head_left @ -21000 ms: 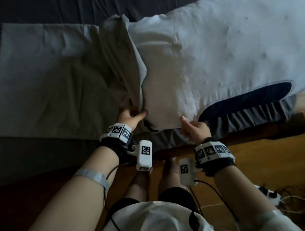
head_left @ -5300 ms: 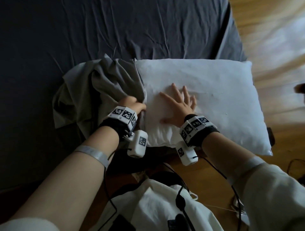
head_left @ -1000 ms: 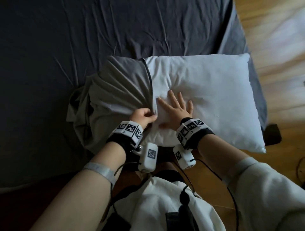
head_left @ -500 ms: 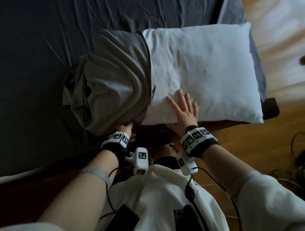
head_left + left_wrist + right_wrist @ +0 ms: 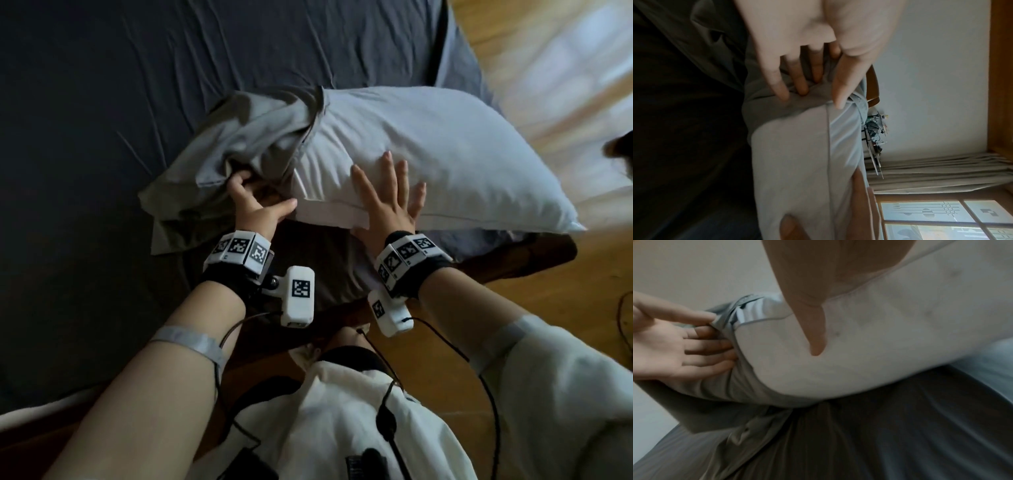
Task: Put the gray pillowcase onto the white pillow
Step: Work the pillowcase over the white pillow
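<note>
The white pillow (image 5: pixel 445 147) lies across the near edge of the bed, its left end inside the bunched gray pillowcase (image 5: pixel 246 137). My left hand (image 5: pixel 260 195) is at the pillowcase's opening on the near side, fingers curled into the hem and thumb reaching toward the pillow. In the left wrist view the fingers (image 5: pixel 801 87) and thumb hold gathered gray cloth (image 5: pixel 766 100) against the pillow (image 5: pixel 797 162). My right hand (image 5: pixel 390 192) lies flat with spread fingers on the pillow's near side. In the right wrist view, its thumb (image 5: pixel 816 337) rests on the pillow (image 5: pixel 869 353).
A dark gray sheet (image 5: pixel 137 85) covers the bed behind and left of the pillow. The bed's wooden rail (image 5: pixel 513 263) runs under the pillow's near edge, with wooden floor (image 5: pixel 548 308) and a cable to the right.
My left hand has come up from under the pillowcase's near edge to its hem at the opening. The right hand has slid further onto the pillow, whose near side has risen.
</note>
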